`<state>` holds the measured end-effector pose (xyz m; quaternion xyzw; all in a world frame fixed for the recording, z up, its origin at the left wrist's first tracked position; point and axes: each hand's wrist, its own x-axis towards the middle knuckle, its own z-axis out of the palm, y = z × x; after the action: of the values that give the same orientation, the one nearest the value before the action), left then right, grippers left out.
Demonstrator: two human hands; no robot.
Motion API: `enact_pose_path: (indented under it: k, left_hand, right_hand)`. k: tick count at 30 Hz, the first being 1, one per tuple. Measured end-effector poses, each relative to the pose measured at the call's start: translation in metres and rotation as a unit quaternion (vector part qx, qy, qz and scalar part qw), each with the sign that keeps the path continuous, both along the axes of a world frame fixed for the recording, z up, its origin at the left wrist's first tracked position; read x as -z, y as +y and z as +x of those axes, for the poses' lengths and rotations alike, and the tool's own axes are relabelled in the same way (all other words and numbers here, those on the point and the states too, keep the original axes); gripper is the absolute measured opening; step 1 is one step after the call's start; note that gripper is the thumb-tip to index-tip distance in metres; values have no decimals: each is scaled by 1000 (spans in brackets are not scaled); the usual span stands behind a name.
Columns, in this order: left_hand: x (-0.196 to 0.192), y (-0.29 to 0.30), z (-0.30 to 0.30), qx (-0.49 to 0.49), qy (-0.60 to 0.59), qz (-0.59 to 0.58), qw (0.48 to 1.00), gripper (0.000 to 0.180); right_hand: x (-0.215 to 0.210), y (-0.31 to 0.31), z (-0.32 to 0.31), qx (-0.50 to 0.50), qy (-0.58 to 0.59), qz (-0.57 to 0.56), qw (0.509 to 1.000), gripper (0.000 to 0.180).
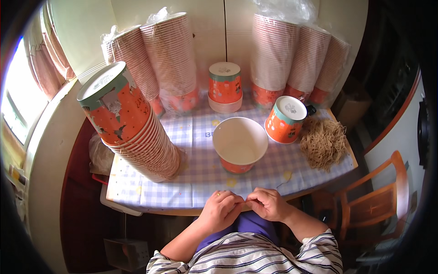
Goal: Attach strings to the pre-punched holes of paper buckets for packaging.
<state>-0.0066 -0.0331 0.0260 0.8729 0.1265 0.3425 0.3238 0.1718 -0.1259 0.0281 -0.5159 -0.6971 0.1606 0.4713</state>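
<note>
Head view: my only feed, a fisheye looking down on the bench (196,178).
Left hand (221,209): fingers curled, thumb and fingertips pinched, meeting the right hand at the bench's near edge.
Right hand (270,205): same pinch; I cannot tell whether a fine strand lies between the fingertips.
Reason for hold: the pinches meet above the purple trousers (258,223); I judge this suits delicate finger work.
Open bucket (240,144): on the bench, directly beyond both hands and apart from them; mouth up, base down, long axis roughly upright.
Upturned bucket (285,119): right of the open one; mouth down, base up.
Strand pile (324,144): loose at the bench's right end, probably for easy reach; strands run every way.
Tall stack (137,132): left side, nested buckets, bases up; nesting presumably saves room.
Bagged stacks (171,59): far side, clear-wrapped, presumably against dust.
</note>
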Motion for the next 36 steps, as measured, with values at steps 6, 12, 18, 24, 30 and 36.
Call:
enact_pose_path:
  k: [6,12,18,24,30,36]
  left_hand:
    - [2,-4,-6,-18,4,8,1000,17]
    - [1,-6,-11,-11,30,-61,998,13]
    - [3,-2,-7,19,34,-136,990,10]
    - [2,1,-9,40,43,-135,989,10]
    - [5,3,-5,46,35,-180,982,12]
    - [5,4,-5,39,-8,-40,998,14]
  right_hand:
    - [10,1,-3,-27,12,-17,999,14]
    - [6,-4,-12,-5,66,-55,996,14]
    - [17,-2,-5,-23,32,-9,999,16]
    - [20,-2,-9,2,12,44,999,18]
    - [19,-1,-5,9,-42,85,995,23]
    - [15,3,0,-41,-8,54,998,19]
